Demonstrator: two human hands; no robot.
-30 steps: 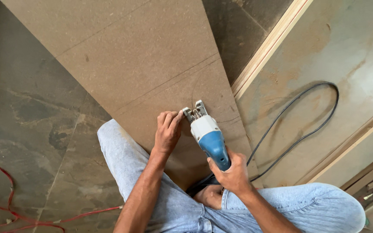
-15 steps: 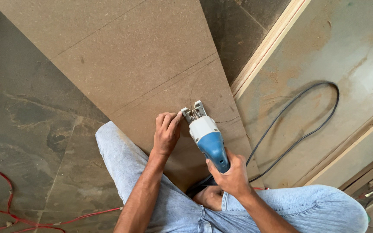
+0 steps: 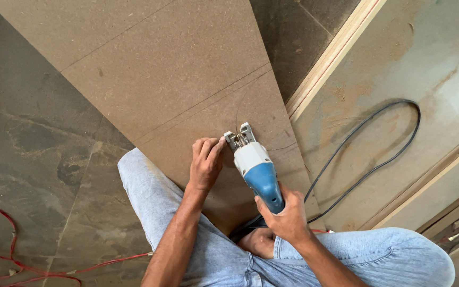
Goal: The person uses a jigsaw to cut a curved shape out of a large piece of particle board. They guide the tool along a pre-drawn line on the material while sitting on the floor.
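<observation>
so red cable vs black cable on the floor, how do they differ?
The red cable is thin and lies at lower left on the dark stone floor; the black cable is thicker and lies at right on a pale board. Red snakes in loose wavy runs; black forms one big open loop. Both lie slack, untouched by either hand.

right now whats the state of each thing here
jigsaw: upright on the board, gripped
board: flat, pencil lines drawn across it
right hand: closed on the jigsaw handle
left hand: pressing the board beside the saw's foot
black cable: slack, looped
red cable: loose on the floor
</observation>
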